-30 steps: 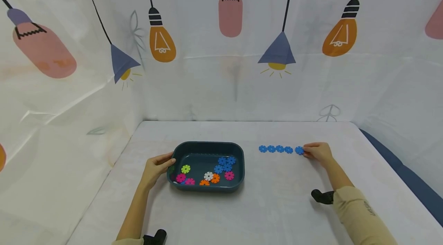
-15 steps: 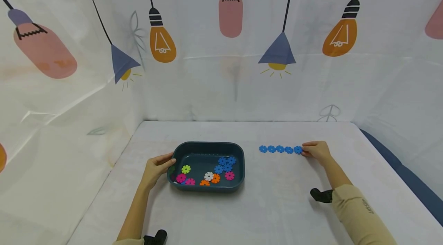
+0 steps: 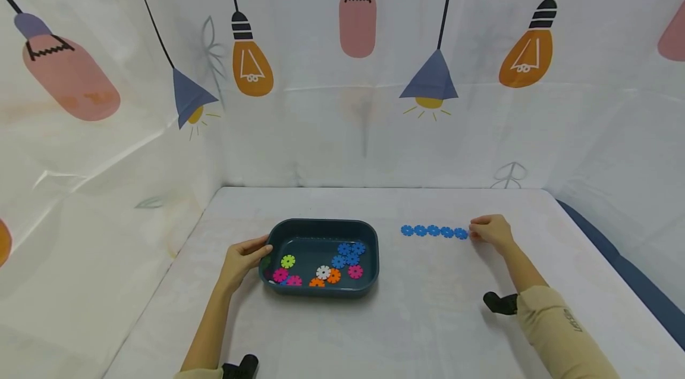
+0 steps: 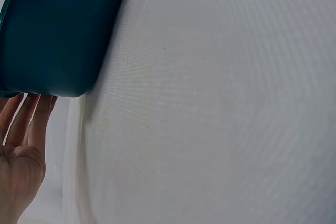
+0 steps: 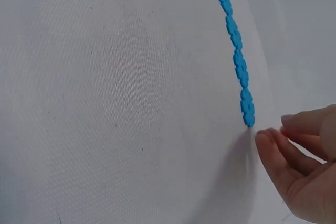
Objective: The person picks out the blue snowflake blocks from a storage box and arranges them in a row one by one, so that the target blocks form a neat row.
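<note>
Several blue notched plastic discs, shaped like flowers, form a row (image 3: 433,231) on the white table. My right hand (image 3: 493,231) is just beyond the right end disc (image 3: 461,234). In the right wrist view its thumb and fingertips hold nothing, and a small gap separates them from that end disc (image 5: 248,107). My left hand (image 3: 238,263) grips the left end of a dark teal tray (image 3: 321,292), thumb at the rim. The left wrist view shows its fingers (image 4: 37,121) against the tray's outer wall, their tips partly hidden.
Inside the tray lie more notched discs: blue discs (image 3: 352,259), pink, orange and white ones, and a yellow-green disc (image 3: 288,262). A white sheet printed with lamps (image 3: 364,123) hangs behind and beside the table (image 3: 385,337).
The right hand slid the end disc left against the row, then let go of it and drew back slightly right. The left hand and tray have stayed put.
</note>
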Demonstrator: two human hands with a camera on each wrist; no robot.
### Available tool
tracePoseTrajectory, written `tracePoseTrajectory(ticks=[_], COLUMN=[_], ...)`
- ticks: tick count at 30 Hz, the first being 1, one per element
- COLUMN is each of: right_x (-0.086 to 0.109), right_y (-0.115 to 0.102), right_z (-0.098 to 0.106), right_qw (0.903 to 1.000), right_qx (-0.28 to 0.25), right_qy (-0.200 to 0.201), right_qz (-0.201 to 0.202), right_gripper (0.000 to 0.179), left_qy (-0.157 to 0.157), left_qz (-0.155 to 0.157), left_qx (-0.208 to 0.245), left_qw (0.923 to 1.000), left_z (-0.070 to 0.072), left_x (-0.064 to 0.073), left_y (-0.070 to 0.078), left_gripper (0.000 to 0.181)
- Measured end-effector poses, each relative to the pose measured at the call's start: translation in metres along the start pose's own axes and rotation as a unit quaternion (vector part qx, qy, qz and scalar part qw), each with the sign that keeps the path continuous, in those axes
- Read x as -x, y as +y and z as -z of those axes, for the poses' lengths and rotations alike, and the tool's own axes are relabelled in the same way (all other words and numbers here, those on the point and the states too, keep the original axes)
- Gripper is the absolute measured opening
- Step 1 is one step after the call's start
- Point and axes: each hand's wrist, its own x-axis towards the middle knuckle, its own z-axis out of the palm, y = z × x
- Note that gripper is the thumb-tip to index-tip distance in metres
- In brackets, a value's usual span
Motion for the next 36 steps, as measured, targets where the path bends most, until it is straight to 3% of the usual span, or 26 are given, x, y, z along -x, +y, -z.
tracePoseTrajectory(ticks=[4,8,14,19,24,30,36], right_x=[0.003,0.010,0.017,0.024,0.034,0.044,0.052], right_y=[-0.013,-0.037,-0.076,-0.102,-0.125,-0.146,-0.161], right_z=[-0.009,-0.026,-0.057,-0.087,-0.113,-0.143,-0.179], right_qw=[0.9994,0.9960,0.9735,0.9578,0.9556,0.9407,0.9450], right_qx=[-0.001,-0.055,-0.175,-0.215,-0.224,-0.277,-0.280], right_qy=[-0.009,-0.040,-0.125,-0.171,-0.177,-0.192,-0.168], right_qz=[0.033,0.057,0.078,0.085,0.074,0.039,-0.017], right_gripper=[0.037,0.042,0.046,0.046,0.042,0.038,0.041], left_qy=[0.000,-0.002,0.000,-0.001,0.003,0.007,0.009], left_qz=[0.003,0.000,-0.002,-0.006,0.003,0.007,0.006], left_qx=[-0.003,-0.008,-0.004,-0.004,-0.003,-0.010,-0.009], left_qw=[1.0000,1.0000,1.0000,1.0000,1.0000,0.9999,0.9999], left_z=[0.001,0.001,0.000,-0.001,-0.002,-0.001,-0.002], left_x=[-0.001,-0.002,-0.002,-0.002,-0.001,0.000,0.001], left_y=[0.001,0.002,0.002,0.002,0.002,0.001,0.002], left_gripper=[0.044,0.045,0.044,0.045,0.044,0.044,0.044])
